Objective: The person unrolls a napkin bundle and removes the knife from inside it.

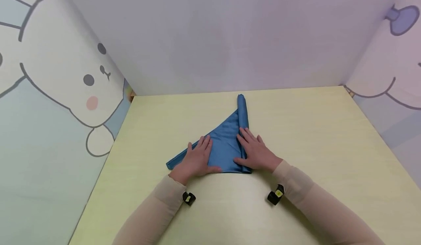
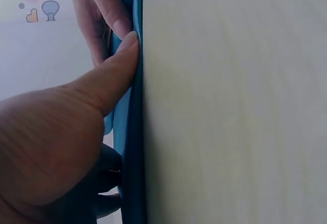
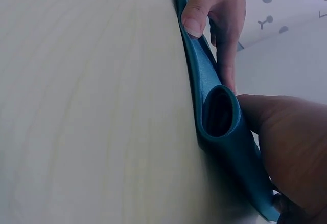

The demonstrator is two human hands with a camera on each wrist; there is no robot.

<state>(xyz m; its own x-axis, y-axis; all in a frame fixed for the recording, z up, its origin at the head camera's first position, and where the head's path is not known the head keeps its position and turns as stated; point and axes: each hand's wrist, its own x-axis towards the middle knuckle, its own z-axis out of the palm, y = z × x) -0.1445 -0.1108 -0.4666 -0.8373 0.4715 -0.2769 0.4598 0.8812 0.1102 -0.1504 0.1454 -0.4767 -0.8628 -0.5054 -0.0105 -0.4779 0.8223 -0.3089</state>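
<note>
A shiny blue cloth (image 1: 225, 151) lies on the table in a roughly triangular shape, its straight edge toward me. Its right side is wound into a tight roll (image 1: 242, 115) that points away from me; the right wrist view shows the coiled near end (image 3: 220, 114). My left hand (image 1: 196, 161) rests on the flat part with fingers straight, its thumb along the near edge. My right hand (image 1: 257, 153) lies across the roll, fingers extended over it and thumb reaching to its left side. Parts of the right fingers are hidden in the right wrist view.
The pale wooden table (image 1: 312, 135) extends around the cloth on all sides. A plain white wall (image 1: 230, 36) stands at its far edge, and panels with cartoon animals (image 1: 59, 73) border the left and right sides.
</note>
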